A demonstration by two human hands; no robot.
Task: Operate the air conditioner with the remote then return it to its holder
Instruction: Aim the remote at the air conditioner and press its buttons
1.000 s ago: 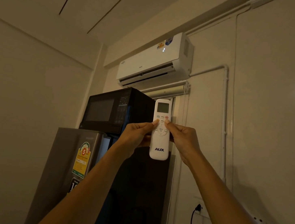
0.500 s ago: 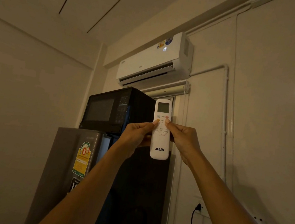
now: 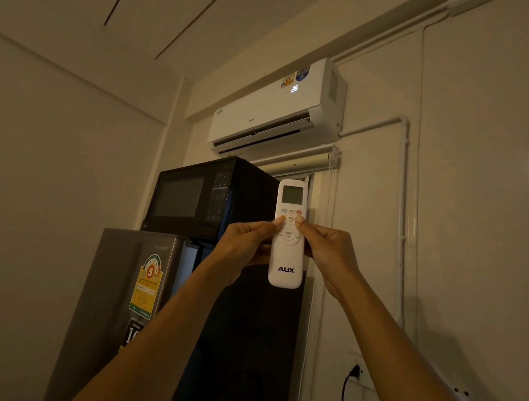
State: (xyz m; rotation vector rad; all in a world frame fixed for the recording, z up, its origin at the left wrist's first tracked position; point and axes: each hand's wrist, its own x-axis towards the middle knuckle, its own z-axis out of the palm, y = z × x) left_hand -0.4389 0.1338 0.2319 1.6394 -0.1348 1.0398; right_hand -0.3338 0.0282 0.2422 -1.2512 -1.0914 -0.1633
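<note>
Remote upright, pinched between left hand and right hand, thumbs on buttons; air conditioner at 12 o'clock (display lit). Operating step; holder unseen, must be located next.

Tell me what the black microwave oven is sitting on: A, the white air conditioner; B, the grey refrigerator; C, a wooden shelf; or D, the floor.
B: the black microwave oven rests directly on top of the grey refrigerator with the yellow energy sticker, below the white wall-mounted air conditioner.
</note>
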